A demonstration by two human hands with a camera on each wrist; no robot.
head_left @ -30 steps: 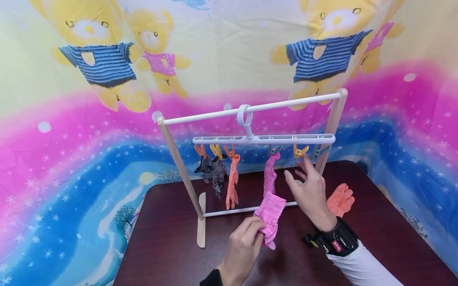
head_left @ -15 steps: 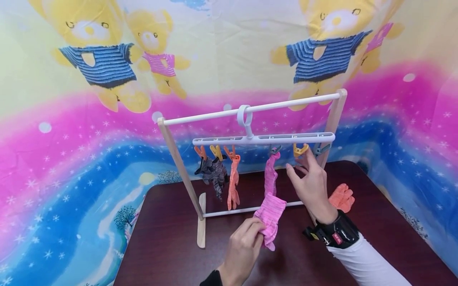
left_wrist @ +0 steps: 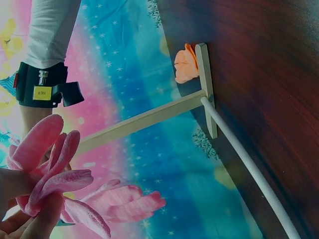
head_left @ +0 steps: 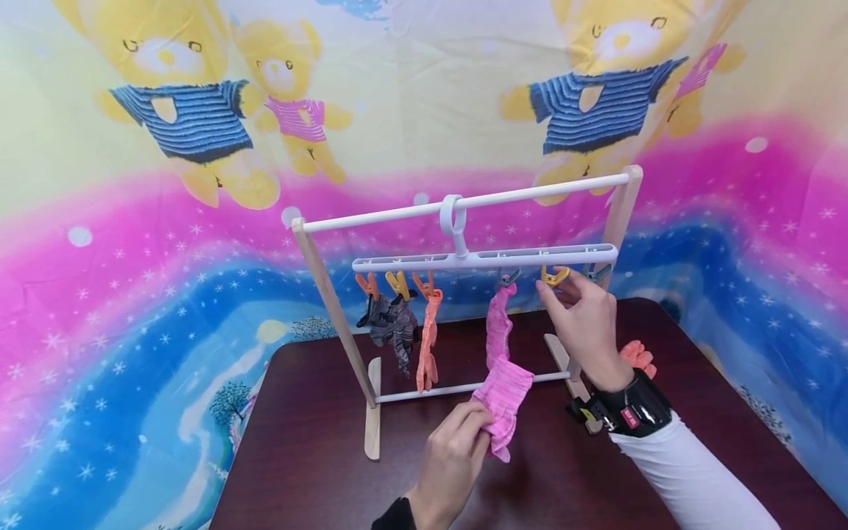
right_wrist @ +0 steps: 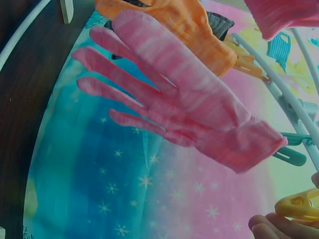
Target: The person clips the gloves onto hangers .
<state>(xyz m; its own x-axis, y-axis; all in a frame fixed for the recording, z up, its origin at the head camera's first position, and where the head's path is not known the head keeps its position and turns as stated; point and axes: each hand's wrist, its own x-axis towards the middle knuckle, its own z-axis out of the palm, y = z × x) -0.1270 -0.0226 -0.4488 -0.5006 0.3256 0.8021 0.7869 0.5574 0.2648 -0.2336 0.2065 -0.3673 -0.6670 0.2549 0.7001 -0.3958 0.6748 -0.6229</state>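
My left hand [head_left: 450,449] pinches a pink knit glove [head_left: 505,401], its cuff up; the glove's fingers splay out in the left wrist view. My right hand [head_left: 586,324] pinches a yellow clothespin [head_left: 556,276] on the white hanger [head_left: 417,261], thumb on one side and fingers on the other. Just left of that, a second pink glove [right_wrist: 199,104] hangs fingers-down from a teal clothespin [right_wrist: 291,157]. In the head view the held glove overlaps this hanging glove's lower end. Another teal clothespin [head_left: 598,272] sits at the hanger's right end, partly behind my right hand.
An orange glove [head_left: 429,342] and dark grey gloves [head_left: 397,327] hang from clothespins on the hanger's left half. A wood-and-white rack [head_left: 331,309] carries the hanger. Another orange glove [left_wrist: 186,64] lies on the dark table [head_left: 298,471] by the rack's right foot.
My right hand has risen to the yellow clothespin, its thumb coming in to pinch it. The hanger has shifted slightly left, its clothespins swaying along. My left hand stays nearly still with the pink glove.
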